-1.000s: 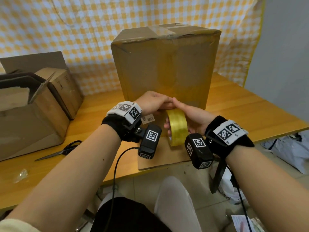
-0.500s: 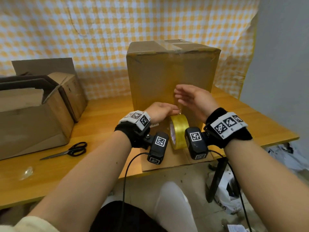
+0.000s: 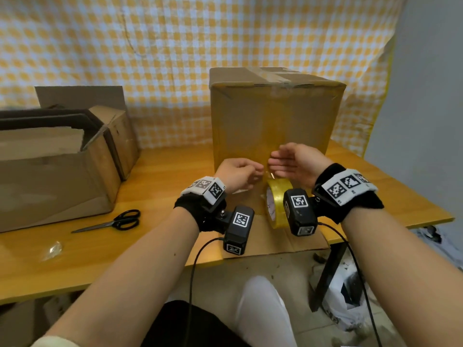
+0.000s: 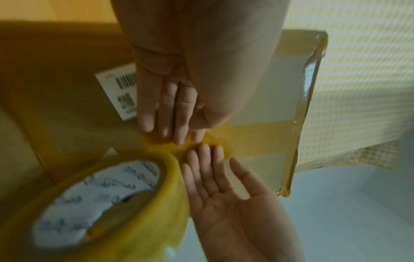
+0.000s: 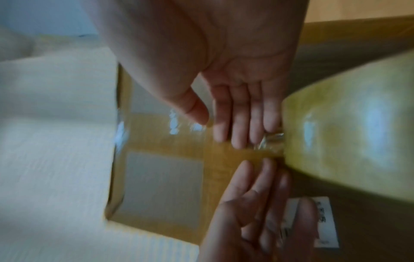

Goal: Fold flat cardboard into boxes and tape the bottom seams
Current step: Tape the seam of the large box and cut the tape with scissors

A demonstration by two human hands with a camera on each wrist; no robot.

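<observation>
Both flat hands, left hand [image 3: 238, 172] and right hand [image 3: 294, 162], press the vertical tape strip [image 4: 257, 136] onto the box [image 3: 273, 116]; tape roll [image 3: 276, 202] stands just below, toward the table's near edge.

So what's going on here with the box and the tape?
A person is taping up a cardboard box that stands on the table. Both hands are flat against its near side, left hand and right hand fingertip to fingertip, pressing down a strip of yellow tape. The tape roll stands on edge just below them, on a flat cardboard sheet; neither hand holds it. Scissors lie off to the left, unused.
</observation>
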